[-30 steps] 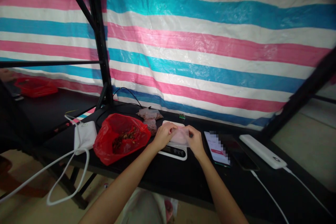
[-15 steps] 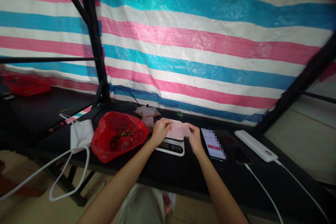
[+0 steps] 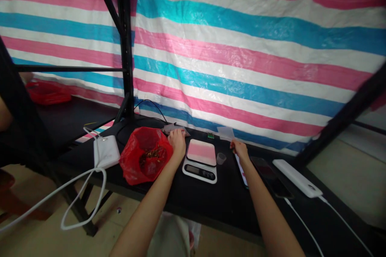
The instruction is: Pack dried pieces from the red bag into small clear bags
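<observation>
My right hand (image 3: 240, 149) pinches the corner of a flat translucent plastic bag (image 3: 226, 133), held above the far end of a phone (image 3: 241, 172). My left hand (image 3: 177, 143) is over a pile of small plastic bags (image 3: 169, 129) with brownish contents, its fingers bent together; what they grip is hidden. Between my hands stands a white kitchen scale (image 3: 200, 172), with a pinkish sheen on its plate. A small clear plastic cup (image 3: 221, 158) is just right of the scale. A red plastic bag (image 3: 132, 164) holding dry brownish bits lies open left of my left hand.
Green batteries (image 3: 210, 136) lie behind the scale. On the right are a dark phone (image 3: 273, 176) and a white power bank (image 3: 297, 178), both with cables. A white box (image 3: 106, 151) with a looped cable stands left. A black post (image 3: 125, 40) rises before the striped sheet (image 3: 241, 60).
My hands have parted from above the scale. The right one carried the translucent bag right, while the left one moved to the small bags. The scale and clear cup are now uncovered.
</observation>
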The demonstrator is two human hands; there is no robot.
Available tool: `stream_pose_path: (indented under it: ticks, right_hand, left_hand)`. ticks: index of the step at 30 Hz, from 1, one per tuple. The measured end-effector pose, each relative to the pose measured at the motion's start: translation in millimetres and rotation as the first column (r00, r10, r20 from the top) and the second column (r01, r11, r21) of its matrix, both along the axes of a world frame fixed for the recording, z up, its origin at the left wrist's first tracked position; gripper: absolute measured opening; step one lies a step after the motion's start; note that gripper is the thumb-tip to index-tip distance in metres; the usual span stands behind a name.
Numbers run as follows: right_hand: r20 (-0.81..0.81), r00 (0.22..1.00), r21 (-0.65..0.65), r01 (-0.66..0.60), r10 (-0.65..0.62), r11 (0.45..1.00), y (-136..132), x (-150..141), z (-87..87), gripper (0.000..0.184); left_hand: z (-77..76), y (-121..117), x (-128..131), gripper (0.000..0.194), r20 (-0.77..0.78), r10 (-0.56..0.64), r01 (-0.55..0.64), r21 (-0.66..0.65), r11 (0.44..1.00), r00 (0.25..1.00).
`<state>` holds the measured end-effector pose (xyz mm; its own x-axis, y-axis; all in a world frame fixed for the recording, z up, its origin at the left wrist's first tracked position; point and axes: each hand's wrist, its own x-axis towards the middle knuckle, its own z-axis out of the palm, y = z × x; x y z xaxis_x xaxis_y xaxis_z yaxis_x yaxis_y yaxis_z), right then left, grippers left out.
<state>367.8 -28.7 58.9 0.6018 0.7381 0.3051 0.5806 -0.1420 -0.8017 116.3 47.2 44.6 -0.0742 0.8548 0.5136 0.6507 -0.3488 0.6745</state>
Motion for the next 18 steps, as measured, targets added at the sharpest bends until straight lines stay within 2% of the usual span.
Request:
stream_pose_path:
  ticks: [2,6,8,11,13,15,17,18]
  right_hand:
    - [0.069,0.997,-0.15,0.048,-0.038,0.988,0.5,13.9,4.4,0.043]
    - [0.249,0.962,-0.387,0.206,-0.113,0.899,-5.0,27.6,15.3,0.04]
    - [0.351,0.925,-0.435,0.301,-0.148,0.849,-12.0,33.6,22.6,0.042]
    - [0.477,0.857,-0.429,0.419,-0.193,0.8,-35.1,49.1,29.8,0.042]
    - [0.541,0.815,-0.437,0.484,-0.209,0.758,-58.9,64.5,27.1,0.038]
    - [0.58,0.791,-0.505,0.538,-0.196,0.675,-84.6,81.9,17.4,0.044]
    - [0.539,0.827,-0.612,0.515,-0.16,0.6,-106.1,98.4,3.6,0.055]
    - [0.495,0.858,-0.645,0.47,-0.139,0.602,-113.7,105.3,-3.5,0.058]
  left_hand:
    - [-4.0,6.8,-3.9,0.028,-0.102,0.088,-0.099,-0.106,0.989,0.991]
    - [-8.6,7.5,-9.0,0.026,-0.292,0.082,-0.153,-0.229,0.961,0.953]
    - [-7.5,4.4,-11.4,0.026,-0.361,0.079,-0.173,-0.236,0.956,0.929]
    - [-2.2,0.4,-15.6,0.027,-0.397,0.082,-0.195,-0.253,0.948,0.914]
    - [2.1,-1.5,-18.4,0.027,-0.4,0.073,-0.185,-0.249,0.951,0.914]
    - [5.9,-2.9,-21.1,0.026,-0.394,0.041,-0.146,-0.239,0.96,0.918]
    - [8.5,-3.4,-23.5,0.025,-0.345,0.013,-0.093,-0.217,0.972,0.939]
    - [9.2,-3.0,-24.4,0.024,-0.291,0.009,-0.068,-0.191,0.979,0.957]
